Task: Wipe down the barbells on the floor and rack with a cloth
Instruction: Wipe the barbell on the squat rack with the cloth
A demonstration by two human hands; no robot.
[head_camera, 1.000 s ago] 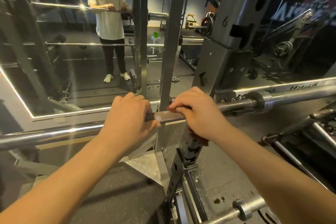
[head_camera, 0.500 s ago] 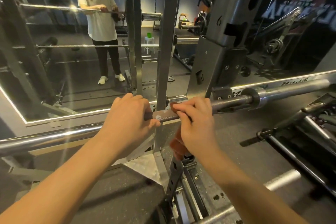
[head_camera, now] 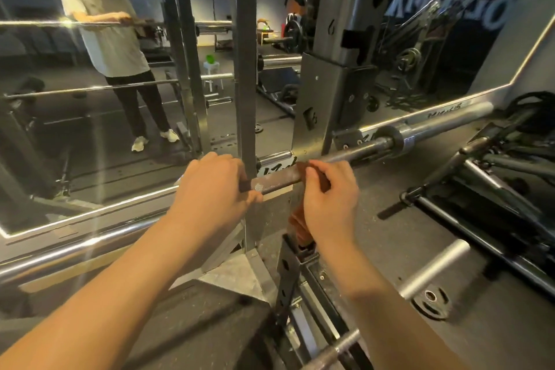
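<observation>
A steel barbell [head_camera: 277, 180] lies across the rack at waist height, running from lower left to upper right. My left hand [head_camera: 213, 189] grips its shaft from above. Just to the right, my right hand [head_camera: 329, 198] holds a reddish-brown cloth [head_camera: 297, 225] against the bar, fingers curled over the cloth, and the cloth's loose end hangs below my palm. The bar's collar and sleeve [head_camera: 420, 132] stick out past the rack upright [head_camera: 327, 99]. A second barbell's sleeve [head_camera: 432, 270] lies on the floor at lower right.
A wall mirror [head_camera: 120, 99] straight ahead reflects a person in a white shirt at the bar. A grey rack post [head_camera: 246, 69] stands just behind the bar. Dark bars and attachments [head_camera: 495, 189] lie on the floor to the right, beside a small weight plate [head_camera: 431, 302].
My right hand turned from palm-over-bar to fingers pinching the cloth on the shaft, and more cloth hangs below. The view swung slightly left. The left hand stayed put.
</observation>
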